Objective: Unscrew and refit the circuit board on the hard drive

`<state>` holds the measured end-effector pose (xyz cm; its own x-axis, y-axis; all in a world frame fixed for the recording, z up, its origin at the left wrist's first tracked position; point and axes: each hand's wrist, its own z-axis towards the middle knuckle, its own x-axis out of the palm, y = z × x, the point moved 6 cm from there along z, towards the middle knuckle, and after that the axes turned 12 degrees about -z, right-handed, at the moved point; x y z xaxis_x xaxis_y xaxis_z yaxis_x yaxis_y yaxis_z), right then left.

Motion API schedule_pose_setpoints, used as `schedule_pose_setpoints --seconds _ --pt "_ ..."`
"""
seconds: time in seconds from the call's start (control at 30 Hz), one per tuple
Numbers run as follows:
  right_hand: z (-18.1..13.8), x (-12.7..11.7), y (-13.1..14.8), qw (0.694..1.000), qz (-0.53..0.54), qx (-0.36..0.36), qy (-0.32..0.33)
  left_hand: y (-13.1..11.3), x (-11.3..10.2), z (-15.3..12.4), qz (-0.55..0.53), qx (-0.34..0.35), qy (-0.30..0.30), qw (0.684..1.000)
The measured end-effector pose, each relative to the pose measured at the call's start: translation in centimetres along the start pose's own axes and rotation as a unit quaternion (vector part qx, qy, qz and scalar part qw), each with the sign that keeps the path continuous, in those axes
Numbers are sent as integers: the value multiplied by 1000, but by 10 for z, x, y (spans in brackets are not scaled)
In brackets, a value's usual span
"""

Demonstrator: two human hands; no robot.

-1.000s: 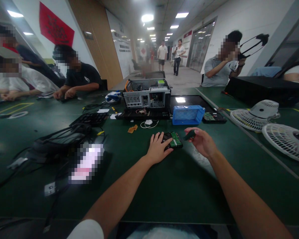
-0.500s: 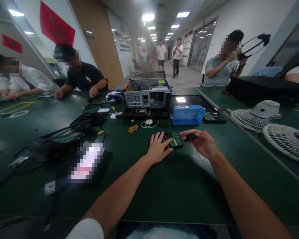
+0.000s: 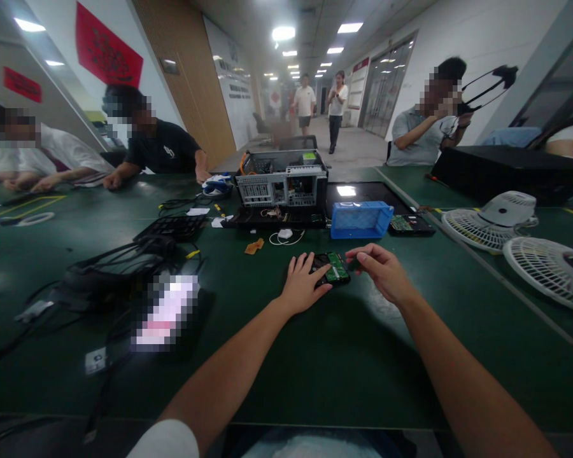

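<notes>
A hard drive [image 3: 335, 267] lies flat on the green table with its green circuit board facing up. My left hand [image 3: 303, 283] rests on the drive's left part, fingers spread and lying flat, hiding some of it. Just off the drive's right end is my right hand [image 3: 379, 270], thumb and fingers curled into a pinch. Something small and dark shows between those fingertips, too unclear to name. Beyond the hands stand a blue plastic bin [image 3: 361, 221], tipped on its side, and an opened computer case [image 3: 281, 181].
A second drive [image 3: 410, 225] lies right of the bin. White fan parts [image 3: 499, 222] are on the right. At left are a black headset-like device with cables [image 3: 109, 267] and a blurred glowing phone-like slab [image 3: 166, 313]. Other people sit around the table; two walk behind.
My right hand has turned and drawn its fingers together, fingertips slightly lower. My left hand stays put. A person at the far left has reached toward a blue-and-white item.
</notes>
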<state>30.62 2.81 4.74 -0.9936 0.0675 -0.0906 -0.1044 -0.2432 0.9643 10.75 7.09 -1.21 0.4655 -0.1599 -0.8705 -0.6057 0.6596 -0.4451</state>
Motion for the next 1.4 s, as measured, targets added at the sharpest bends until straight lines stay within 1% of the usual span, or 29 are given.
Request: schedule_pose_setpoints --seconds 0.1,0.27,0.37,0.53,0.6,0.7,0.83,1.03,1.23,1.4 --pt "1 2 -2 1000 14 6 -23 1 2 1 1 3 -1 1000" --pt "3 3 -7 998 46 8 -41 4 6 3 9 4 -13 1000" --pt "3 2 -7 997 65 8 -31 5 8 3 10 8 -16 1000" --pt "3 2 -8 992 114 46 6 5 8 3 10 9 -21 1000" --pt "2 1 -7 992 111 53 17 5 8 3 8 11 -20 1000" --pt "1 1 -5 995 90 42 26 4 7 2 8 8 -18 1000" --pt "0 0 -2 997 72 27 8 3 6 2 6 2 -12 1000" --pt "1 -2 -4 994 103 30 -18 4 6 2 4 0 -6 1000" --pt "4 -3 -8 991 118 54 -13 5 7 3 4 -1 -8 1000" --pt "4 -4 -6 995 93 34 -17 3 6 3 8 -2 -2 1000"
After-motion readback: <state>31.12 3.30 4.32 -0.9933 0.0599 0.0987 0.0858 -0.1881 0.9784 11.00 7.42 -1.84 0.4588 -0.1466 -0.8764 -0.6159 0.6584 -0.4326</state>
